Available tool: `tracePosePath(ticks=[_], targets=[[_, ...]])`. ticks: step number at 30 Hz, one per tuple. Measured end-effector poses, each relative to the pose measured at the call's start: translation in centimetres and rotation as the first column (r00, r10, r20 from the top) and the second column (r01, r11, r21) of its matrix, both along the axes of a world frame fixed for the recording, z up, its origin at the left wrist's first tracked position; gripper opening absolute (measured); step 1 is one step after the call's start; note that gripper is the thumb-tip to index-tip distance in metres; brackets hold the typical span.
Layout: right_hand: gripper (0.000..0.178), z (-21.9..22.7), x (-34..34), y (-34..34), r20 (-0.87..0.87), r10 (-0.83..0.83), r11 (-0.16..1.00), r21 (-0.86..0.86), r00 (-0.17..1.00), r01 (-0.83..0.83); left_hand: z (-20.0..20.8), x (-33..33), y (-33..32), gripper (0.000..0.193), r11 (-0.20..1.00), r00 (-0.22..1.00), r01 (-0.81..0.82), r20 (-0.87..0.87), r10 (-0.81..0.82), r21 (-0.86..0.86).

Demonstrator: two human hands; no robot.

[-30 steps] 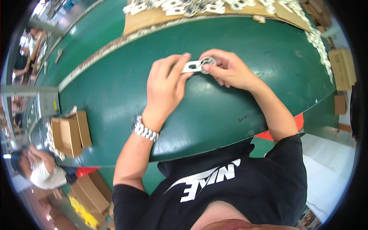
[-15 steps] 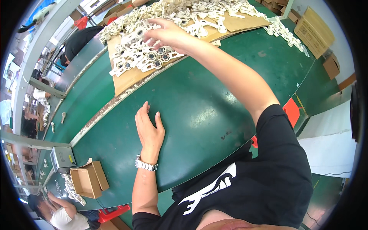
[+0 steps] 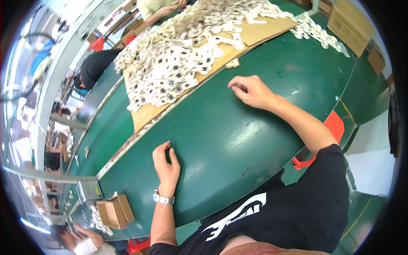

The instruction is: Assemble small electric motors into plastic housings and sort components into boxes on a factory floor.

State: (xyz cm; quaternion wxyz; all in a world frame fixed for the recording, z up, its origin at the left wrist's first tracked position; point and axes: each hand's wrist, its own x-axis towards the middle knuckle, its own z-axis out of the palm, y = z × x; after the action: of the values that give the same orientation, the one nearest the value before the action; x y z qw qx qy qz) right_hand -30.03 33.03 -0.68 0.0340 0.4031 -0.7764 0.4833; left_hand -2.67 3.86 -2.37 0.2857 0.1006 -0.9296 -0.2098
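My right hand (image 3: 251,92) is over the green tabletop, just in front of the cardboard sheet. Its fingers are loosely curled toward the thumb, and no part shows in them. My left hand (image 3: 167,165) rests at the table's middle left, thumb apart from the fingers, holding nothing; a silver watch (image 3: 163,197) circles that wrist. Ahead lies a large heap of off-white plastic parts (image 3: 170,72), many with round dark centres. They lie on a flattened cardboard sheet (image 3: 146,115). A small pale piece (image 3: 232,63) is beside the sheet's near edge.
A raised, worn rail (image 3: 123,151) divides the green table (image 3: 221,170). At the left stand an open cardboard box (image 3: 111,214) and a grey metal box (image 3: 89,191). More white parts (image 3: 316,32) lie far right, near a carton (image 3: 350,27). Co-workers sit at the far side and left.
My right hand has drawn back from the heap toward me and to the right, its fingers now curled. The view has shifted slightly; my left hand stays open. A co-worker's hands now show behind the heap.
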Motion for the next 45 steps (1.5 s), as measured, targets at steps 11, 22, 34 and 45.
tracePosePath(ticks=[11,22,34,45], targets=[[0.014,-4.4,-7.4,8.3,0.228,-0.253,0.956,-0.09,0.94,0.279,11.9,-20.4,7.8,0.02,0.804,0.836,0.497,-0.07,-0.545,-0.328],[0.008,-2.5,-5.9,8.7,0.33,-0.281,0.924,-0.161,0.901,0.347,9.3,-54.6,13.6,0.024,0.796,0.822,0.494,-0.109,-0.558,-0.351],[0.034,4.4,-21.9,14.8,0.55,-0.286,0.854,-0.226,0.785,0.47,10.6,-61.4,15.7,0.064,0.949,0.912,0.282,0.267,-0.311,0.144],[0.085,1.5,-52.9,26.2,0.358,-0.025,0.975,-0.199,0.933,0.103,7.5,-71.3,22.8,0.105,0.98,0.78,-0.035,0.618,-0.095,0.194]])
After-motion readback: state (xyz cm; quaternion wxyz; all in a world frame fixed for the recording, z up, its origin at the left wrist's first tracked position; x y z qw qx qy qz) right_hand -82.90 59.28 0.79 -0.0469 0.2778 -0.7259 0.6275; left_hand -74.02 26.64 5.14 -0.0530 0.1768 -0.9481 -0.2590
